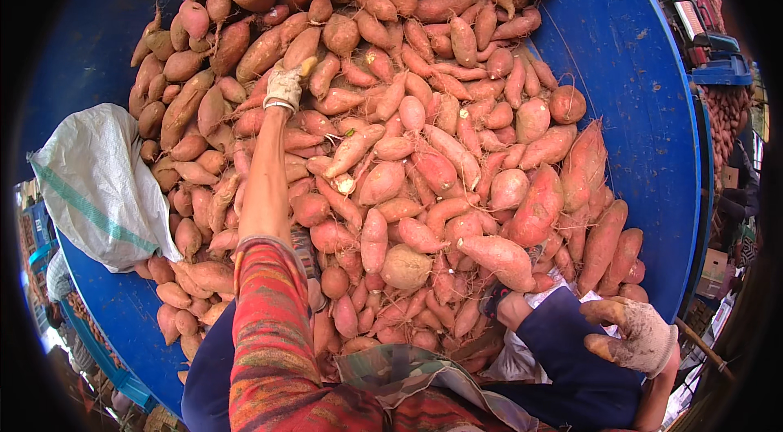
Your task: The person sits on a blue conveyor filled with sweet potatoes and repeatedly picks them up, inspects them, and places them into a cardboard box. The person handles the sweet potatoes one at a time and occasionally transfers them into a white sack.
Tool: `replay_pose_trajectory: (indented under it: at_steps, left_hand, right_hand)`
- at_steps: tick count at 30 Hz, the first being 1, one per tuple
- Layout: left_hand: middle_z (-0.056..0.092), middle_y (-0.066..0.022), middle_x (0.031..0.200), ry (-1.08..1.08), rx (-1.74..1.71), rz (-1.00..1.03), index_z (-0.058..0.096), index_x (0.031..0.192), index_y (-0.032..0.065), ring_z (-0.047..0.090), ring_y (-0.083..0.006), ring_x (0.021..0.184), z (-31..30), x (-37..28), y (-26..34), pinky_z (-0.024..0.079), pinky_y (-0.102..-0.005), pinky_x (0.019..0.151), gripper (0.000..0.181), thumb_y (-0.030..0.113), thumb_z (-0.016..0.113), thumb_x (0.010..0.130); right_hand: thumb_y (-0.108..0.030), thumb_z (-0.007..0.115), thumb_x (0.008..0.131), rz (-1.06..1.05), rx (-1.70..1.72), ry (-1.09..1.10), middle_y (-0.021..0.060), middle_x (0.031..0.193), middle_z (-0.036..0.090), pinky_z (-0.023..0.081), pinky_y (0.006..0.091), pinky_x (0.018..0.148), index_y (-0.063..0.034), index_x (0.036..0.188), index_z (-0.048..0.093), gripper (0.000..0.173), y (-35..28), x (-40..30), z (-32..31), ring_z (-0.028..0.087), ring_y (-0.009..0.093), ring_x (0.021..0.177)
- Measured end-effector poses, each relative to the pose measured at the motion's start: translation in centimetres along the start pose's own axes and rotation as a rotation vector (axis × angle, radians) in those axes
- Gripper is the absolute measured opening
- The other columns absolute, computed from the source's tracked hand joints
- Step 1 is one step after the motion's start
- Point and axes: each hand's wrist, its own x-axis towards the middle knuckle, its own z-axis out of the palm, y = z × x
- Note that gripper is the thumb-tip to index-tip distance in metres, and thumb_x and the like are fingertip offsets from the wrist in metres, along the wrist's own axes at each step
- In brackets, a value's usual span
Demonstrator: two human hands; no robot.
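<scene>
A large heap of reddish sweet potatoes [411, 114], many with thin roots, lies before me and around my feet. My left hand [284, 87], in a soiled work glove with yellowish fingertips, reaches to the upper left of the heap. Its fingers touch or lie close to an elongated sweet potato [303, 46]; their grip is partly hidden. At the lower right, my right hand [636, 334] is raised above my leg in a similar glove. Its thumb and fingers are apart, with nothing between them. Close to it are several big sweet potatoes [602, 245].
Blue panels of a truck bed or bin [630, 59] flank the heap. A white woven sack [101, 187] with a green stripe lies at the left edge. White sheeting [517, 358] shows beside my right leg. Outside stand a blue crate [722, 68], cardboard boxes [714, 265] and another person [59, 276].
</scene>
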Motion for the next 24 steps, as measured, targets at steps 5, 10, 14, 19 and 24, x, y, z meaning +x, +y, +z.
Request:
replay_pose_trajectory:
  at_steps: [5,10,14,19,24]
  left_hand:
    - [0.064,-0.0035,0.092,-0.176,-0.589,-0.233,0.052,0.127,0.0112,0.058,-0.0116,0.069,-0.9,-7.1,3.5,0.045,-0.0209,0.054,0.04,0.015,0.064,0.088]
    - [0.061,-0.0077,0.111,-0.244,-0.652,0.129,0.047,0.13,0.0069,0.062,-0.0153,0.092,3.5,-13.9,17.8,0.054,-0.0249,0.071,0.064,0.0,0.076,0.074]
    - [0.051,-0.0102,0.131,-0.339,-0.594,0.238,0.04,0.138,0.0066,0.052,-0.0205,0.118,9.8,-21.7,26.3,0.048,-0.0326,0.097,0.081,-0.007,0.078,0.067]
    - [0.053,-0.0075,0.129,-0.873,-0.936,0.046,0.056,0.123,0.004,0.054,-0.0179,0.117,11.7,-28.4,28.7,0.045,-0.031,0.098,0.043,0.005,0.068,0.082]
    - [0.058,-0.0086,0.116,-0.746,-1.105,-0.306,0.055,0.121,0.006,0.057,-0.0213,0.107,15.1,-24.1,27.8,0.045,-0.0387,0.096,0.046,0.043,0.052,0.095]
  right_hand:
    - [-0.021,0.076,0.079,-0.068,-0.068,0.014,0.0118,0.096,0.067,0.052,0.033,0.08,-0.0045,0.116,0.062,0.043,-0.7,0.1,0.7,0.066,0.025,0.091]
    - [-0.015,0.073,0.083,-0.166,0.537,0.026,0.0092,0.112,0.06,0.05,0.0319,0.085,-0.0062,0.131,0.051,0.054,-2.0,1.7,1.8,0.06,0.02,0.101]
    - [-0.012,0.071,0.082,-0.274,1.173,0.061,0.011,0.135,0.043,0.048,0.0396,0.095,-0.0091,0.142,0.035,0.07,-1.2,9.1,2.5,0.052,0.022,0.119]
    - [-0.025,0.068,0.088,-0.323,1.453,-0.049,0.0147,0.12,0.057,0.054,0.0438,0.089,-0.0021,0.133,0.046,0.055,3.6,16.0,1.5,0.061,0.026,0.108]
    - [-0.027,0.067,0.088,-0.367,1.572,-0.159,0.0164,0.112,0.063,0.056,0.0367,0.083,0.0031,0.126,0.051,0.051,4.6,15.2,3.4,0.066,0.026,0.095]
